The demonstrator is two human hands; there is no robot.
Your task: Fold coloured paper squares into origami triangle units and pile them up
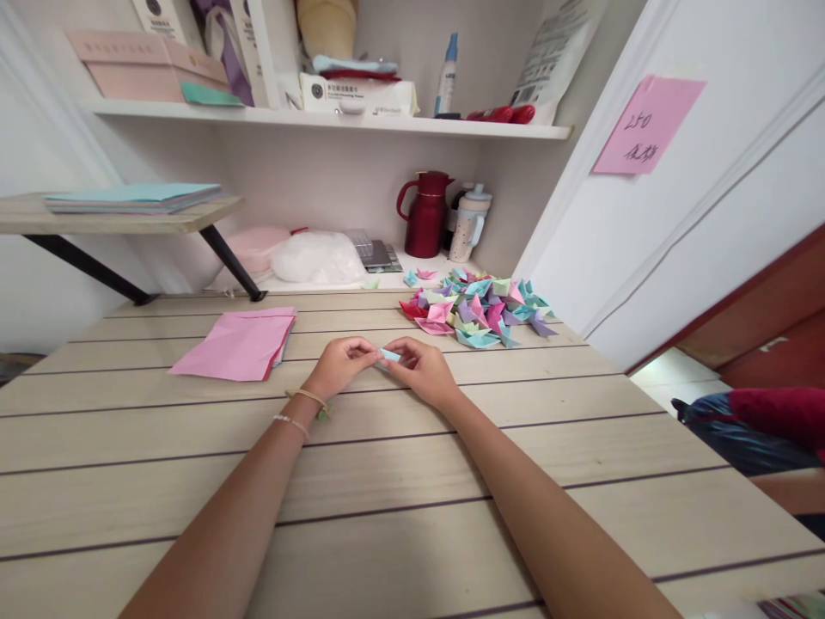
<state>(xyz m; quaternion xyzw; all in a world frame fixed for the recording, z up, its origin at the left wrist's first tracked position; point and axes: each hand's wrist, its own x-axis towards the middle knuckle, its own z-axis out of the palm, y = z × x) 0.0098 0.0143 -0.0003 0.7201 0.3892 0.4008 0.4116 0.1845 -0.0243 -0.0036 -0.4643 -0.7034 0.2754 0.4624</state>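
Between my two hands is a small piece of folded light-blue paper [389,355], held just above the slatted table. My left hand [341,365], with two bracelets at its wrist, pinches the paper's left end between thumb and fingers. At the other end, my right hand [422,370] grips it the same way, so the fingers hide part of the folds. Beyond my right hand lies a heap of folded paper boats [480,309] in pink, blue, green, purple and red. A stack of pink paper sheets [232,344] rests to the left of my left hand.
A wooden table [361,524] with dark seams spans the front. Behind it stand a red jug [426,215], a tumbler [470,225] and a white plastic bag [317,258]. A small raised shelf [193,222] holds more paper [132,198]. Another person [766,430] is at the right edge.
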